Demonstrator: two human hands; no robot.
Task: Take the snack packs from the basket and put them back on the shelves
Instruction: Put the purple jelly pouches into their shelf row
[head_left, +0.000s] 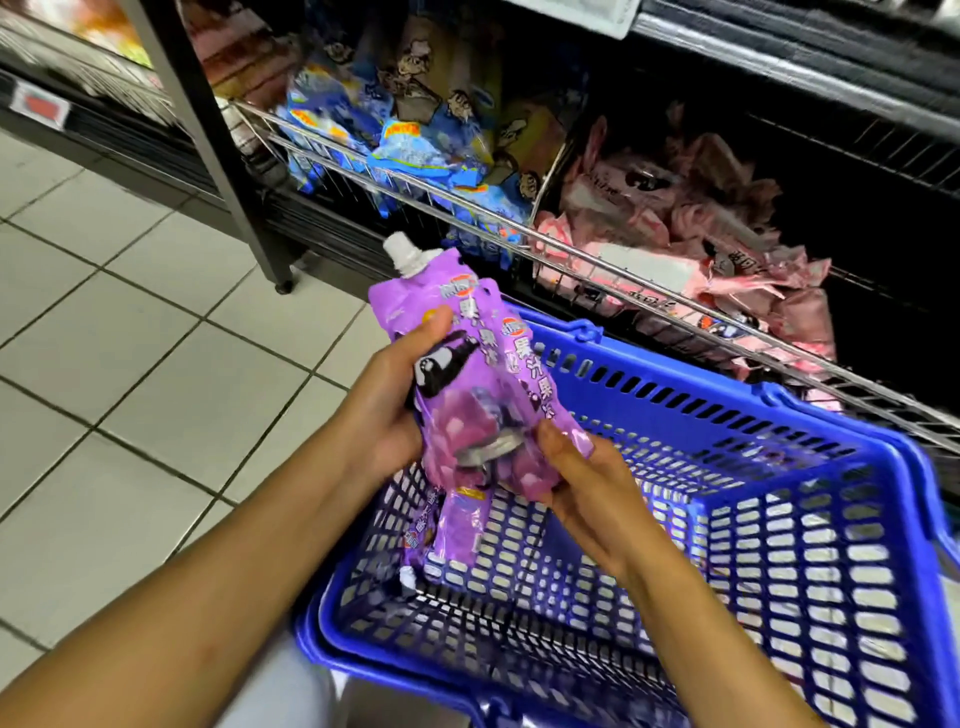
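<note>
I have two purple spouted snack packs (467, 374) held together above the blue basket (779, 519), white cap pointing up toward the shelf. My left hand (384, 405) wraps them from the left, thumb pressed on the front; my right hand (582, 483) pinches their lower right corner. Another purple pack (457, 535) lies inside the basket at its near left corner. Beyond the basket's far edge, the wire shelf rail (571, 254) fronts blue packs (415, 150) and pink packs (701, 244).
</note>
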